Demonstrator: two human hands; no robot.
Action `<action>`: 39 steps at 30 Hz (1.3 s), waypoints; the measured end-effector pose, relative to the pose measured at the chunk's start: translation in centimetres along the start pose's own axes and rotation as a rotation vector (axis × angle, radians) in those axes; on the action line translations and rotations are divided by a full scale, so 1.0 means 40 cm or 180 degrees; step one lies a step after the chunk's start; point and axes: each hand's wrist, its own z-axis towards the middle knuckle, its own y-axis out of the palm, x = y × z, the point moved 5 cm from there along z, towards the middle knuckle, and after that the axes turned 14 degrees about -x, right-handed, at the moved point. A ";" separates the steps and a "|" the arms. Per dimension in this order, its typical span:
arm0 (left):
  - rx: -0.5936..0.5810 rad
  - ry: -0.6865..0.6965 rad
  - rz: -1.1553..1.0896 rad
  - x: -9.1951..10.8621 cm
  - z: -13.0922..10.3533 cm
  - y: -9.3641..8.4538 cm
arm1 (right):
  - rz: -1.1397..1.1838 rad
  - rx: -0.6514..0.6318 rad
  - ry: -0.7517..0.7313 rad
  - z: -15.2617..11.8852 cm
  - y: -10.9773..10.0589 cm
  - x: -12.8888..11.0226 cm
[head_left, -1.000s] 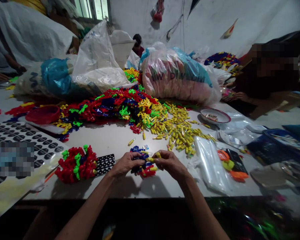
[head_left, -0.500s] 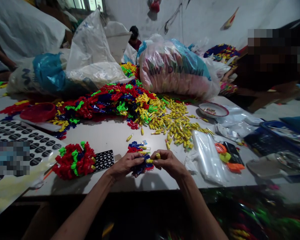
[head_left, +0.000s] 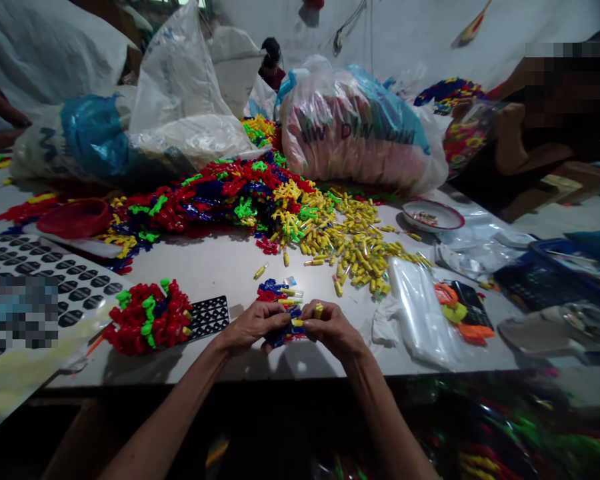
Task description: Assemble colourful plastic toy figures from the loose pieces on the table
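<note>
My left hand (head_left: 253,325) and my right hand (head_left: 333,328) meet near the table's front edge over a small heap of blue and red plastic toy pieces (head_left: 275,293). The left fingers pinch a blue toy piece (head_left: 281,332). The right fingers hold small yellow tubes (head_left: 319,311), one pressed against the blue piece between the hands. A few more yellow tubes lie on the small heap just behind my fingers.
A bundle of red and green pieces (head_left: 147,319) lies left on a black sticker sheet (head_left: 209,317). Loose yellow tubes (head_left: 355,250) and a big coloured pile (head_left: 220,200) fill the middle. Full plastic bags (head_left: 355,133) stand behind. Clear bags (head_left: 420,310) lie right. Another person (head_left: 540,133) sits far right.
Both hands have stayed together at the small heap, shifting only slightly while working the yellow tube against the blue piece. The view has tilted a little downward.
</note>
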 end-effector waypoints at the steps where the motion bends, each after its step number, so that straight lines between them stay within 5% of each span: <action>1: 0.0038 -0.0021 0.0184 0.006 -0.003 -0.003 | -0.0215 0.0052 0.0047 0.000 0.004 -0.008; 8: 0.0627 -0.0215 0.1485 0.019 -0.005 -0.051 | -0.1616 0.0126 0.0457 0.023 -0.014 -0.027; 13: 0.1859 -0.1055 0.3061 0.064 -0.034 -0.131 | -0.3728 0.1055 0.0180 0.143 -0.065 -0.072; 17: 0.2804 -0.1436 0.3463 0.128 0.008 -0.229 | -0.4989 0.0191 0.0668 0.319 -0.006 -0.045; 21: 0.2885 -0.1208 0.3247 0.147 0.147 -0.323 | -0.5591 0.0049 0.0865 0.377 0.001 -0.023; 26: 0.2910 -0.1158 0.2818 0.107 0.242 -0.380 | -0.4324 0.1140 0.0747 0.248 -0.126 -0.066; 31: 0.2778 -0.0949 0.2224 0.069 0.233 -0.368 | -0.1866 0.1142 0.0043 0.126 -0.165 -0.072; 35: 0.2426 -0.0313 0.1717 0.083 0.200 -0.316 | -0.1061 0.1237 -0.0186 0.095 -0.133 -0.055; 39: 0.1659 0.0280 0.1338 0.120 0.147 -0.203 | -0.0841 0.1634 -0.0478 0.087 -0.088 -0.064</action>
